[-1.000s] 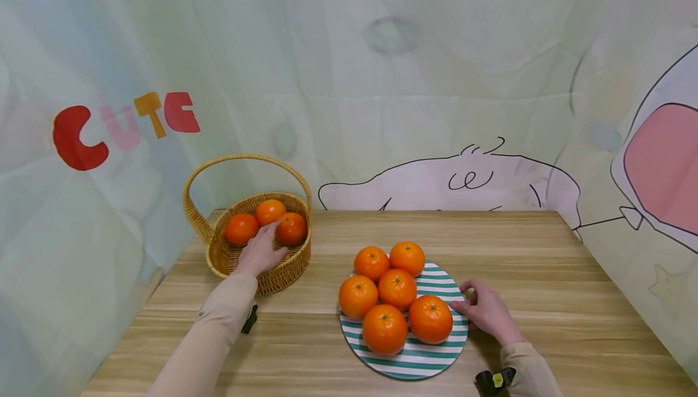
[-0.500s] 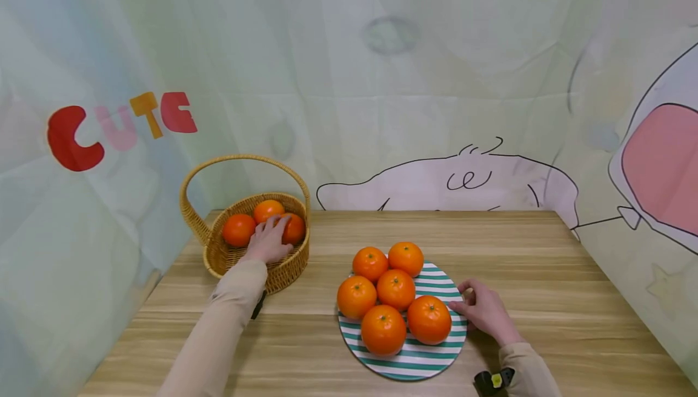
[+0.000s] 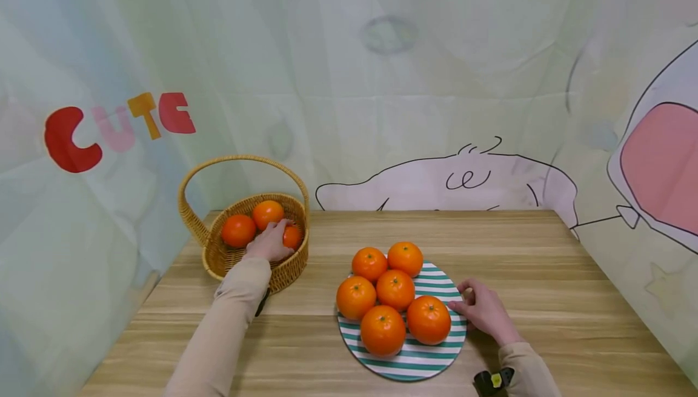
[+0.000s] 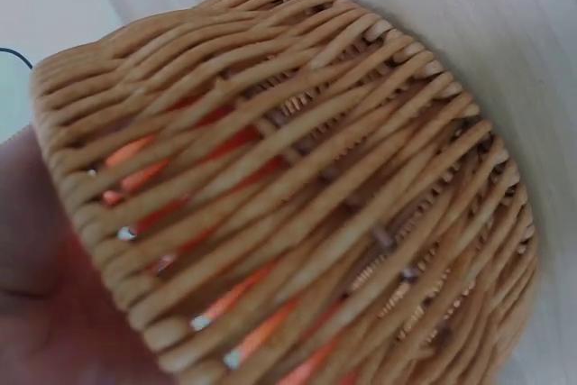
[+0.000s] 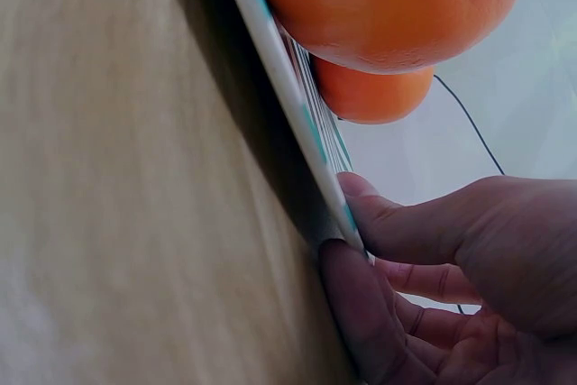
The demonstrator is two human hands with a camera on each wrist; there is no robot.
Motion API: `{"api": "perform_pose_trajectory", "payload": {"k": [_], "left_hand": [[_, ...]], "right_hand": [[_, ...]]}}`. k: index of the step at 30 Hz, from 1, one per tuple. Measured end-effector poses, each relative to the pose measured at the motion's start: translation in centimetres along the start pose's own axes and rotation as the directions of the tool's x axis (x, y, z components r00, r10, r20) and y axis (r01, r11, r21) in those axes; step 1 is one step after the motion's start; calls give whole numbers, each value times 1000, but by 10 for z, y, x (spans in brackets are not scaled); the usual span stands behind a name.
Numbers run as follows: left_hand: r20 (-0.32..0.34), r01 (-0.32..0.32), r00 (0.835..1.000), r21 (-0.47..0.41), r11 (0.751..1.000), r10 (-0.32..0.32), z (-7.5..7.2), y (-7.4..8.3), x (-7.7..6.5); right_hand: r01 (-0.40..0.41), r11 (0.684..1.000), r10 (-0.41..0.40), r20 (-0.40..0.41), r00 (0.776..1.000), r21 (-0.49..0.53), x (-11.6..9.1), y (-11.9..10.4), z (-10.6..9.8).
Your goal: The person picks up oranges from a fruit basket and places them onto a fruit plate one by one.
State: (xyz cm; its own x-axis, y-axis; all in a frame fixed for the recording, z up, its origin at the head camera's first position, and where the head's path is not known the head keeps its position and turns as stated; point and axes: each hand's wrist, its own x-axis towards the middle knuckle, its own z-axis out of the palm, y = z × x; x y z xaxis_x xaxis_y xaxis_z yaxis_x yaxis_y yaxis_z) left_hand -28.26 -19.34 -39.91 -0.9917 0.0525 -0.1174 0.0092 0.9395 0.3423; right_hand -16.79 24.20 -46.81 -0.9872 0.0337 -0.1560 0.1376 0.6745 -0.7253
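An orange [image 3: 291, 238] sits inside a wicker basket [image 3: 288, 273], near the wall on its right side. The left hand [image 3: 271, 244] reaches in over the near rim and grips this fruit, its fingers bent over the top and far side and its thumb on the near side. Whether the fruit touches the basket's floor cannot be told. Two more oranges lie in the basket: the left-hand orange [image 3: 238, 231] and the rear orange [image 3: 268, 214]. A tall handle [image 3: 245, 157] arches above them. The left wrist view shows mostly the woven wall, with orange colour behind its gaps.

The basket stands at the far left corner of the wooden surface [image 3: 338, 233]. Well apart from it, toward the surface's near side, lies a round plate [image 3: 420, 368] with green and white stripes, carrying six oranges [image 3: 395, 290] grouped toward its left and far rim. The right hand [image 3: 484, 313] pinches the plate's right rim, thumb on the upper face and a finger beneath.

Both arms wear beige sleeves [image 3: 218, 331]. Beyond the surface's far edge hangs a pale printed cloth [image 3: 327, 82] with the coloured letters "CUTE" [image 3: 73, 141] on the left.
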Motion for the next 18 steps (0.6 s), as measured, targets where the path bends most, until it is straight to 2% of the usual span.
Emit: {"api": "perform_pose_trajectory", "payload": {"k": [5,13,18], "left_hand": [[-3,31,1000,-23,999,-31,4,-6,-6],[-113,43,992,-114,993,-56,7,-7,-15],[-208,53,974,-160,986,-86,7,-3,-18]], "right_hand": [[0,1000,0,2,1000,4,0,0,0],[-6,1000,6,2,1000,-1,-1,-1,0],[0,1000,0,0,1000,-3,-1,-2,0]]}}
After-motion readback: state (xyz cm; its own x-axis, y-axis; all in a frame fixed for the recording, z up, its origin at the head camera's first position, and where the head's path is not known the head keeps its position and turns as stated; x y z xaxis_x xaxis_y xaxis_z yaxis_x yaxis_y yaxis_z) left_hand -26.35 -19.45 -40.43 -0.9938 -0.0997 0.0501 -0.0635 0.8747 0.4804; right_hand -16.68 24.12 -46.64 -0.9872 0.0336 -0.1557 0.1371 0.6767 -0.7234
